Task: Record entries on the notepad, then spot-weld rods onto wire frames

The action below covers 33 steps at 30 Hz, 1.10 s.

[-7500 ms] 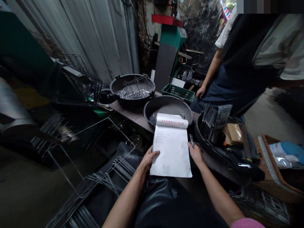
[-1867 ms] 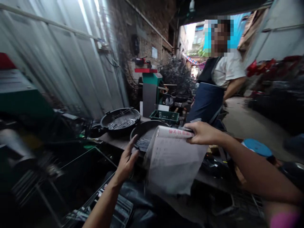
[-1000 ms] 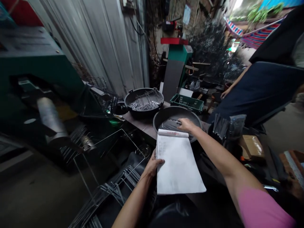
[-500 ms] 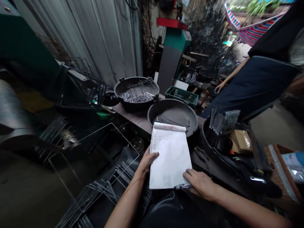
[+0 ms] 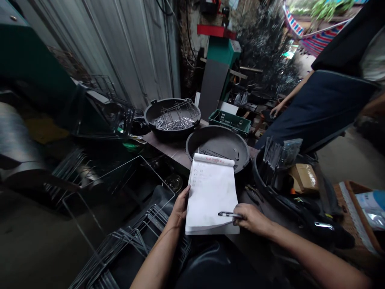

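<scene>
A white notepad (image 5: 212, 192) with its top sheets rolled back lies tilted toward me above my lap. Faint handwriting shows at the upper left of its page. My left hand (image 5: 181, 202) grips the pad along its left edge, with the fingers hidden underneath. At the lower right edge, my right hand (image 5: 251, 218) is closed around a pen (image 5: 228, 214), whose tip points left over the paper. The lower corner of the top sheet is slightly lifted beside that hand. Just beyond the pad stands a round black pan (image 5: 219, 140) with thin dark rods in it.
Another pan (image 5: 172, 116) holds many small metal pieces and a wire rack. Bent wire frames (image 5: 132, 237) stand at lower left. On the right are a black tub (image 5: 261, 172) with rods and a wicker basket (image 5: 351, 216). A person (image 5: 319, 108) stands beyond, near a green crate (image 5: 230, 120).
My right hand has lifted the pen up from the pad's bottom edge onto the page. More handwriting shows at the top, and the lower sheet edges have separated. My left thumb has slid to the edge.
</scene>
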Motion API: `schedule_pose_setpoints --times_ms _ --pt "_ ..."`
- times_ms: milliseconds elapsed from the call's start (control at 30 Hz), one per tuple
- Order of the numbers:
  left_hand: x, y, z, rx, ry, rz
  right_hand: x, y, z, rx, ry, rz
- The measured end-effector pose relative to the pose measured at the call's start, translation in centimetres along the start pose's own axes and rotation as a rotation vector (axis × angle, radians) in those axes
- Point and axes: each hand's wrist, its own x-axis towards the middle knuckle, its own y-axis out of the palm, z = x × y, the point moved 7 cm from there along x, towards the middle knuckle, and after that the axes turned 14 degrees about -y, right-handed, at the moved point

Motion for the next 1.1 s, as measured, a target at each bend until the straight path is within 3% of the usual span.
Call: schedule_pose_setpoints --times_ms 133,200,433,600,800,1100 --pt "-0.2 0.3 0.2 -0.022 -0.032 0.030 0.3 -1.3 -1.8 0.469 0.165 -0.086" --pt "-0.2 0.5 0.2 -0.025 -0.037 0.063 0.5 -3.8 -1.9 0.537 0.198 -0.167" --pt "-0.5 -0.1 0.3 0.049 0.005 0.010 1.0 -18.4 -0.3 0.207 0.096 -0.713" --pt "-1.0 0.0 -0.6 0.204 0.173 -0.016 2.8 -24.4 -1.4 -0.040 0.036 -0.933" --pt "-0.8 -0.2 -0.8 0.272 0.187 -0.046 4.3 -28.1 -4.9 -0.204 0.085 -1.097" --pt "-0.8 -0.5 -0.9 0.273 0.193 -0.138 6.7 -28.9 -7.9 -0.319 0.159 -1.081"
